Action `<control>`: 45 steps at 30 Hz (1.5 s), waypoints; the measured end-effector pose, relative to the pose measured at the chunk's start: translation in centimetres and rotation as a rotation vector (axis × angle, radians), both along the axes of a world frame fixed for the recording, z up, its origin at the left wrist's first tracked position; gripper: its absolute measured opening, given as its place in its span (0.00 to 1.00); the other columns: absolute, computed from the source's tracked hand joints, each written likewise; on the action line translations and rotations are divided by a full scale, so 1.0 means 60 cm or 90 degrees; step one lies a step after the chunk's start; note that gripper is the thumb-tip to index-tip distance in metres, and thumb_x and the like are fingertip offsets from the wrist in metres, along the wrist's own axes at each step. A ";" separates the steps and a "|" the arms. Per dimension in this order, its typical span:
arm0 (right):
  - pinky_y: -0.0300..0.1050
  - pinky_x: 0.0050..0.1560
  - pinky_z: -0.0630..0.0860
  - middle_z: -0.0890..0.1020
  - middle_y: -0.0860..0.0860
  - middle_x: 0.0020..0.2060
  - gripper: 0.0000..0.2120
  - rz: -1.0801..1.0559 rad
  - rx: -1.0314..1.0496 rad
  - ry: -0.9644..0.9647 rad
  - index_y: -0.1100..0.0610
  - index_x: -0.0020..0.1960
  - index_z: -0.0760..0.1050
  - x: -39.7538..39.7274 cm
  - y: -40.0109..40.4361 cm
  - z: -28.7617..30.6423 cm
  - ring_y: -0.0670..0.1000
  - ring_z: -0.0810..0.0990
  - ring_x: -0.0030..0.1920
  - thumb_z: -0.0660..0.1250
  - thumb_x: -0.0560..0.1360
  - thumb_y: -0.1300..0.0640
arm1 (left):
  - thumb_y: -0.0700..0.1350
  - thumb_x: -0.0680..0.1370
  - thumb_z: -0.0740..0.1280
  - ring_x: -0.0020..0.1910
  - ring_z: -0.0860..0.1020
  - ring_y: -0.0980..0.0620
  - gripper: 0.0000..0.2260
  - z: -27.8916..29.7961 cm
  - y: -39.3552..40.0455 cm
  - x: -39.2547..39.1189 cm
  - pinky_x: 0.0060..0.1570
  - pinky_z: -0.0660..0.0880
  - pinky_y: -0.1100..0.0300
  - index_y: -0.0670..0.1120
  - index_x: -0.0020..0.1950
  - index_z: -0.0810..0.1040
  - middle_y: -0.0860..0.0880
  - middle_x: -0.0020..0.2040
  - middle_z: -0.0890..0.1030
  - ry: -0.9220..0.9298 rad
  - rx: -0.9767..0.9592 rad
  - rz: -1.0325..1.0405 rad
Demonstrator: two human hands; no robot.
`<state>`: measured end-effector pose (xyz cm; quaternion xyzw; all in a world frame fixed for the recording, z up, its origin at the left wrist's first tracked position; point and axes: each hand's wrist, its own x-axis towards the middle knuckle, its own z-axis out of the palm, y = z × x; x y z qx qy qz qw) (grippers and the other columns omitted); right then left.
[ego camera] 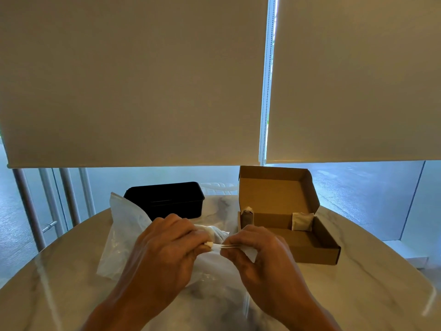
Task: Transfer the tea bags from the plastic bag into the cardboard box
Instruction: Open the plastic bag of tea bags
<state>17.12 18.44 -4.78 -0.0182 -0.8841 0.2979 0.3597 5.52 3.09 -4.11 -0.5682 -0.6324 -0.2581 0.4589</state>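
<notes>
Both hands pinching plastic bag (124,244) mouth: left hand (167,247), right hand (253,249) | cardboard box (286,225) lying open just right of right hand, nearer it

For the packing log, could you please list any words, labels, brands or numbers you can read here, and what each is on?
None can be read.
Cardboard box: plain, no print showing.
Black container: no label visible.
Plastic bag: no print visible.
Tea bags in the box: no legible tags.
</notes>
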 end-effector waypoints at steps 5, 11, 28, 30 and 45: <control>0.43 0.55 0.73 0.74 0.25 0.36 0.07 -0.011 0.002 -0.006 0.41 0.49 0.80 0.004 0.006 0.000 0.37 0.74 0.51 0.68 0.71 0.44 | 0.54 0.79 0.58 0.42 0.72 0.55 0.16 0.001 -0.008 -0.001 0.43 0.71 0.61 0.47 0.47 0.82 0.49 0.40 0.81 -0.039 -0.007 0.013; 0.44 0.54 0.75 0.75 0.26 0.36 0.06 -0.019 0.004 -0.006 0.41 0.49 0.80 0.006 0.012 -0.001 0.36 0.74 0.51 0.69 0.71 0.46 | 0.53 0.79 0.60 0.41 0.73 0.55 0.13 0.005 -0.014 0.001 0.41 0.71 0.58 0.48 0.48 0.81 0.51 0.41 0.80 -0.067 -0.013 0.008; 0.38 0.52 0.76 0.75 0.27 0.38 0.04 -0.039 0.009 -0.014 0.43 0.45 0.81 0.010 0.018 0.005 0.35 0.76 0.48 0.69 0.71 0.47 | 0.52 0.79 0.59 0.41 0.74 0.53 0.07 0.003 -0.025 -0.006 0.42 0.72 0.57 0.54 0.53 0.74 0.51 0.41 0.79 -0.102 -0.031 0.004; 0.36 0.53 0.74 0.74 0.27 0.38 0.04 -0.047 0.004 -0.026 0.42 0.45 0.81 0.013 0.017 0.009 0.35 0.76 0.47 0.69 0.71 0.47 | 0.52 0.80 0.58 0.42 0.74 0.53 0.08 0.002 -0.025 -0.007 0.42 0.72 0.56 0.54 0.53 0.74 0.51 0.41 0.79 -0.103 -0.028 0.000; 0.37 0.59 0.56 0.76 0.37 0.60 0.21 -0.075 0.204 -0.099 0.41 0.66 0.70 0.010 -0.025 0.015 0.37 0.69 0.58 0.64 0.74 0.40 | 0.56 0.81 0.55 0.42 0.71 0.57 0.22 -0.002 -0.023 -0.013 0.42 0.69 0.65 0.44 0.46 0.83 0.49 0.39 0.80 -0.138 -0.039 0.001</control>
